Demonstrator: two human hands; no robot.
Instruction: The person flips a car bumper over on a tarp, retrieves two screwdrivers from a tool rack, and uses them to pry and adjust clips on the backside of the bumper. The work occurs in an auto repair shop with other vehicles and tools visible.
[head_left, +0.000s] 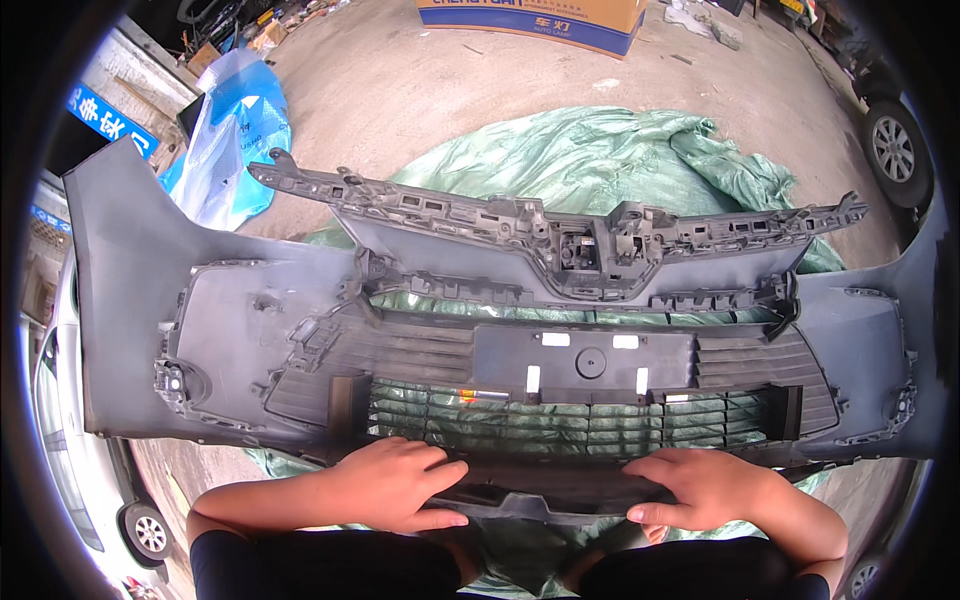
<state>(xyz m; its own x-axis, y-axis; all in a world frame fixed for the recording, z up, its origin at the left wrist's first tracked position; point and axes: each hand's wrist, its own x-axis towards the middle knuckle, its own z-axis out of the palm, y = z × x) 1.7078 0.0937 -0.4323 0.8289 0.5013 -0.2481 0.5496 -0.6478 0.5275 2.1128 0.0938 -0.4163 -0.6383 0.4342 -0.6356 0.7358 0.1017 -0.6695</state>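
A grey plastic car bumper cover (232, 315) stretches across the view, its inner side with clips and brackets facing me. My left hand (401, 480) grips its lower lip left of the middle, thumb at the near edge and fingers over the top. To the right, my right hand (705, 487) holds the same lip in a similar way; some fingertips curl underneath. Between and beyond the hands are the black lower grille (540, 427) and a plate panel (592, 360) with white pads. The upper grille bracket (450, 210) runs along the far side.
A green woven sheet (570, 150) lies crumpled under and behind the bumper. Blue and clear plastic wrapping (240, 135) is at the left. Farther off stands a cardboard box (532, 22) bearing print. A white car (67, 420) and a car wheel (896, 150) flank the area.
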